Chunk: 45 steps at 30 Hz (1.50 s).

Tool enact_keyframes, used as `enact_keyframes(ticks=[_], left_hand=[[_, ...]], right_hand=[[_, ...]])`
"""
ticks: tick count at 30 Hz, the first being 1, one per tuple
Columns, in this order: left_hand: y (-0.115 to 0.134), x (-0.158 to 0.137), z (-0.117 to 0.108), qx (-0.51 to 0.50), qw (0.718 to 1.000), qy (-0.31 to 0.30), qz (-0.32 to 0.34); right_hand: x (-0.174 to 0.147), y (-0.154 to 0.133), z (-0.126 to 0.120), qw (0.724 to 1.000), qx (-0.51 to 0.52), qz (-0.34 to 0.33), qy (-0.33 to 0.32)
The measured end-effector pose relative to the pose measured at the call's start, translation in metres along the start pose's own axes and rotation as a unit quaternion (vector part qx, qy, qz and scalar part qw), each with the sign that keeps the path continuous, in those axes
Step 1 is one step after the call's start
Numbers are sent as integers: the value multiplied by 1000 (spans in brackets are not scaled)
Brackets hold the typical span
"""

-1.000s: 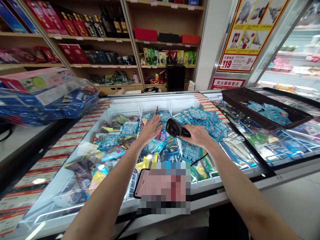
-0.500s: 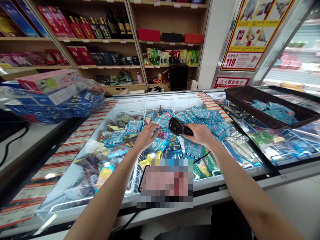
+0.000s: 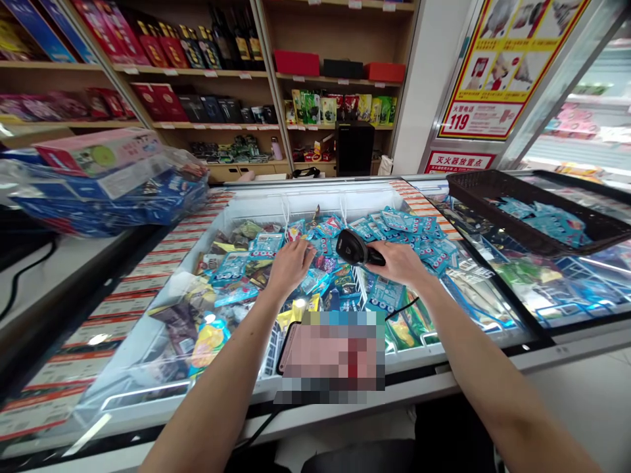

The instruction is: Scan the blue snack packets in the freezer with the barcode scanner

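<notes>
My right hand (image 3: pixel 400 264) is wrapped round the handle of a black barcode scanner (image 3: pixel 352 247), whose head points left. A dark cable runs below that hand. My left hand (image 3: pixel 292 264) is held to the left of the scanner, over the chest freezer (image 3: pixel 367 196); its thumb stands a little apart from the fingers and nothing shows in it. Blue ice-cream packets (image 3: pixel 401 222) and other bright wrappers lie in the freezer's wire baskets under both hands. Nearer me, a phone (image 3: pixel 288 351) sits at the front edge, mostly covered by blurred blocks.
A dark brown basket (image 3: pixel 458 184) with blue packets rests on the freezer at the right. Plastic-wrapped blue boxes (image 3: pixel 167 190) are stacked at the left. Price labels (image 3: pixel 123 295) line the freezer's left side. Shelves of bottles and boxes (image 3: pixel 162 128) stand behind.
The view has shifted slightly. My left hand has moved a little up among the packets' view, while my right hand keeps the scanner in nearly the same place.
</notes>
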<state>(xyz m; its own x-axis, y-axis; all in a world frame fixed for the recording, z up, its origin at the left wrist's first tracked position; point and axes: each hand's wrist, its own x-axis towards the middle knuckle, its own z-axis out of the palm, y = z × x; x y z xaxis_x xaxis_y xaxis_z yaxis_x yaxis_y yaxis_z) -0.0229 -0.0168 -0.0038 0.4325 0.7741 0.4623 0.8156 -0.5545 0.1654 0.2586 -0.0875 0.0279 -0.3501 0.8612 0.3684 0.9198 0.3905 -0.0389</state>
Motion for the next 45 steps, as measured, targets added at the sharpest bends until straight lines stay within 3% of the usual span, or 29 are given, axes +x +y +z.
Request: enact_keyframes(ticks=[4, 7, 11, 16, 22, 26, 30, 36, 39, 45], left_hand=[[1, -2, -2, 35, 999, 31, -28], [-2, -1, -1, -2, 999, 46, -21], [-6, 0, 1, -41, 999, 17, 7], [-7, 0, 1, -4, 998, 36, -56], [-5, -1, 1, 0, 1000, -6, -20], [-10, -1, 1, -34, 998, 33, -41], [-18, -1, -1, -129, 977, 125, -116], [-25, -2, 1, -302, 903, 223, -210], [-28, -2, 2, -337, 889, 225, -213], [-31, -2, 4, -347, 904, 149, -199]], right_hand=[[0, 0, 2, 1000, -2, 3, 0], [-1, 0, 2, 1000, -1, -1, 4], [-1, 0, 2, 1000, 6, -8, 12], [0, 1, 3, 1000, 15, -16, 17], [0, 2, 4, 1000, 17, -16, 18], [-1, 2, 5, 1000, 16, -16, 17], [-1, 2, 4, 1000, 9, -18, 18], [-1, 0, 3, 999, 5, -25, 19], [-1, 0, 3, 999, 5, -34, 19], [-1, -1, 3, 999, 10, -42, 15]])
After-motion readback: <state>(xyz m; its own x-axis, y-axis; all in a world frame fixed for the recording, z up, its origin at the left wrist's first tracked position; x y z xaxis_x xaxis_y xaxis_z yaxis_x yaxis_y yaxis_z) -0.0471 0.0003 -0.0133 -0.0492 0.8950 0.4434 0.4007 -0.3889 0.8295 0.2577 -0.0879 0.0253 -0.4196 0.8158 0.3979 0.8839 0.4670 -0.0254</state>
